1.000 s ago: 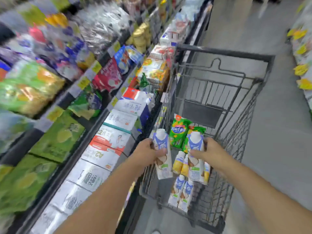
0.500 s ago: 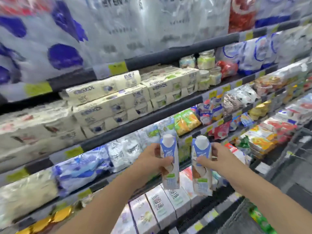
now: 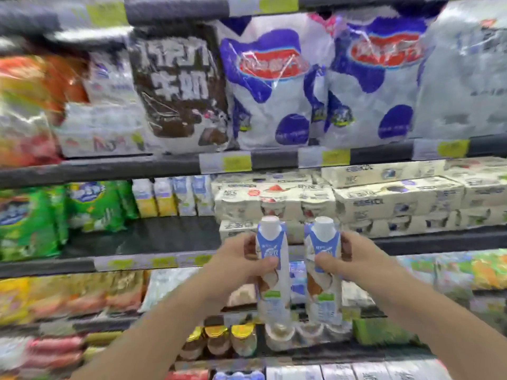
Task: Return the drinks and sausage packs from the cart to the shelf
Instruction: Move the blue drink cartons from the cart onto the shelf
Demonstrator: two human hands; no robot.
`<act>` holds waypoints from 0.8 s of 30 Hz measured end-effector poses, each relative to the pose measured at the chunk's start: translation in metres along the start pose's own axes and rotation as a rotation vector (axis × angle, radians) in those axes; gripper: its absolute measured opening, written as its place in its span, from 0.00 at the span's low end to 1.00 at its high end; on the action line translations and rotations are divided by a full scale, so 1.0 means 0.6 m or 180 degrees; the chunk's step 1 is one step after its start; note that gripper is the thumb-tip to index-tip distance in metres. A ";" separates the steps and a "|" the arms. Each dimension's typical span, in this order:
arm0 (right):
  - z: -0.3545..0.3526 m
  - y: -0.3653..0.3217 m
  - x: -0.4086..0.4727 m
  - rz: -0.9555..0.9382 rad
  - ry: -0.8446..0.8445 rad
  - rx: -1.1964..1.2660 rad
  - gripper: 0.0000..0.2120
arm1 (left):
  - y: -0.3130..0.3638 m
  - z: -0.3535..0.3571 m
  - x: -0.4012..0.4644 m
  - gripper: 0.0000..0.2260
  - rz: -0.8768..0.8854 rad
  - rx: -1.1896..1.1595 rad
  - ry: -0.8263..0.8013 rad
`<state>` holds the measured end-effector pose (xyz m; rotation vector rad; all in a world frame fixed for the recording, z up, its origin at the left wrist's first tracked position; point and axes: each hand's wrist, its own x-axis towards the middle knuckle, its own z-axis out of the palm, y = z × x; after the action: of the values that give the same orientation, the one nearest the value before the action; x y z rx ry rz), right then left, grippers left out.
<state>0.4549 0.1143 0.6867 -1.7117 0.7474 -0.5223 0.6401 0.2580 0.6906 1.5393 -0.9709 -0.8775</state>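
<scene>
The person is standing in front of the shelf [image 3: 153,244] and is holding two drink cartons up before it. The left hand [image 3: 238,260] is grasping the left drink carton [image 3: 272,270] around its blue upper part, with the thumb lying across the front and the fingers wrapped behind. The right hand [image 3: 348,260] is grasping the right drink carton [image 3: 323,270] in the same way. Both cartons are standing upright, side by side, close together but not touching, with their white caps pointing up.

The two cartons are hanging in the air just in front of the shelf's front edge, at the height of the dark bare part of the shelf board. On this shelf, to the back and left of the held cartons, a row of similar cartons [image 3: 172,197] is standing. Further left on the shelf, green packs [image 3: 90,205] are lying. To the right on the shelf, stacked white boxes [image 3: 384,201] are sitting. The picture is blurred, so the labels are not readable.
</scene>
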 end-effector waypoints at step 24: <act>0.409 -0.192 0.302 -0.0736 0.0334 -0.1255 0.13 | -0.060 -0.440 0.150 0.19 0.0237 0.0302 0.1131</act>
<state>0.7737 0.1708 0.7267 -2.1678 0.7676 -0.6596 0.9203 0.2811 0.6945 1.6588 -0.8123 -0.4882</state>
